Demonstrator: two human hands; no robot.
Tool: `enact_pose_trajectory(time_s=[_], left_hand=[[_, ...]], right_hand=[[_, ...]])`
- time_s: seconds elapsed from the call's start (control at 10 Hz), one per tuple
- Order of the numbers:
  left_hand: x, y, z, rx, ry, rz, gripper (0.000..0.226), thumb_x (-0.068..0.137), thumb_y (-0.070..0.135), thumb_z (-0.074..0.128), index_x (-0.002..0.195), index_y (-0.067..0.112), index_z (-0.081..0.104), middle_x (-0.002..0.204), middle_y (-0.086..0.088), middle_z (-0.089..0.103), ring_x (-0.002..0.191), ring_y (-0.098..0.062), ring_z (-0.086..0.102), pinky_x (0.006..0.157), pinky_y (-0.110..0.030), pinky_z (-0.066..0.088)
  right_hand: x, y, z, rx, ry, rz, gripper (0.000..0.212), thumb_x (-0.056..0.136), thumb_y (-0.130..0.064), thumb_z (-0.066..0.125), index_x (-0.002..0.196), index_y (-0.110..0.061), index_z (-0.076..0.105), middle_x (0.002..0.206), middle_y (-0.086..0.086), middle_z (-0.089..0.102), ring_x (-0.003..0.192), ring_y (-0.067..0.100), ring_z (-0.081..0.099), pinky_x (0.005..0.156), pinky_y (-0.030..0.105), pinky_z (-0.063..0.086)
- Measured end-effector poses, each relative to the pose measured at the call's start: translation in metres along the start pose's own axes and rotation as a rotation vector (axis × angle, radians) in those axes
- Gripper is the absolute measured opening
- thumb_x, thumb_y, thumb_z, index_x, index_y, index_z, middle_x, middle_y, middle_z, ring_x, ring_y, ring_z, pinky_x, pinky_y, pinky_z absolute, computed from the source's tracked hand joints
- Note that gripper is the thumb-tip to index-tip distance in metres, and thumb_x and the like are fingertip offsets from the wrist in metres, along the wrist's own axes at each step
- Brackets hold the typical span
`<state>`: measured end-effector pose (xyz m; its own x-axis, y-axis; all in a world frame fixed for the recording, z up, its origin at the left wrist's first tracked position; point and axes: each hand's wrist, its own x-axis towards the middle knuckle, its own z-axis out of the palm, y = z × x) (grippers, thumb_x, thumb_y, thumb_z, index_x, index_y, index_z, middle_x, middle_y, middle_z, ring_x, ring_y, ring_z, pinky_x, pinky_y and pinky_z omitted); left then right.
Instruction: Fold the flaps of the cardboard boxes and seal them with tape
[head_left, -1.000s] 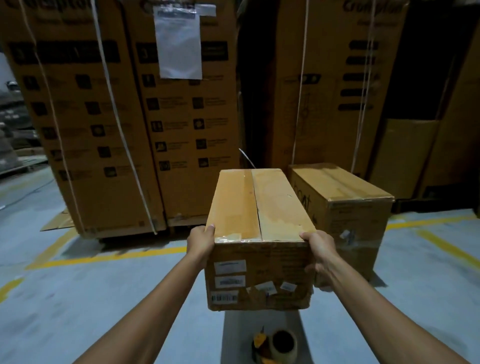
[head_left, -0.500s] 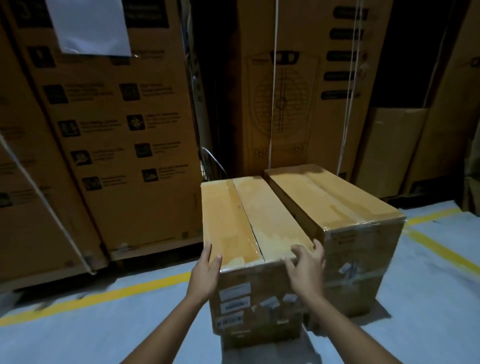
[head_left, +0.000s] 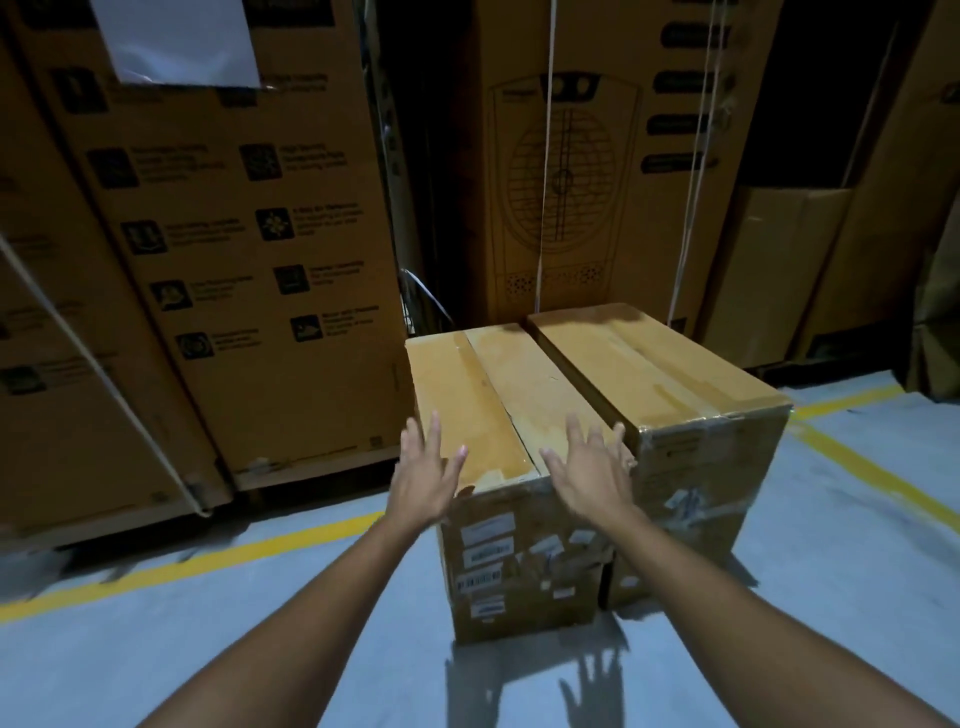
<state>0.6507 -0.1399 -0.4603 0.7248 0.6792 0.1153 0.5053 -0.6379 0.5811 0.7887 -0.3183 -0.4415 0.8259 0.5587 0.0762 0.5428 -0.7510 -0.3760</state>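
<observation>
Two closed cardboard boxes stand side by side on the grey floor. The left box (head_left: 498, 410) has its top flaps folded shut with tape along the seam and several white labels on its near face. The right box (head_left: 670, 384) touches it and is wrapped with clear tape. My left hand (head_left: 423, 475) hovers over the left box's near left corner, fingers spread and holding nothing. My right hand (head_left: 592, 470) is spread above the near right corner, also empty. No tape roll is in view.
Tall stacks of large printed cartons (head_left: 244, 249) strapped with white bands rise close behind and to the left. Another tall carton with a fan drawing (head_left: 566, 182) stands behind the boxes. Yellow floor lines (head_left: 208, 564) run across the concrete.
I carried the left box forward and set it down against the right box. Both hands have let go and now hover open above it. The tape roll has left the view.
</observation>
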Motion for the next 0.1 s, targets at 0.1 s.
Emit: enact_pose_trajectory(time_s=[0.1], left_hand=[[-0.0272,0.027,-0.0461,0.112,0.209,0.217,0.072,0.101,0.058,0.028,0.159,0.028,-0.002,0.167,-0.004,-0.008,0.153,-0.02,-0.007,0.123,-0.046,0.017]], right_hand=[[-0.043,-0.0331,-0.0378,0.047,0.153,-0.132,0.073,0.104,-0.055,0.034,0.162,-0.026,0.001,0.169,0.011,-0.002,0.155,0.034,-0.008,0.123,0.054,0.015]])
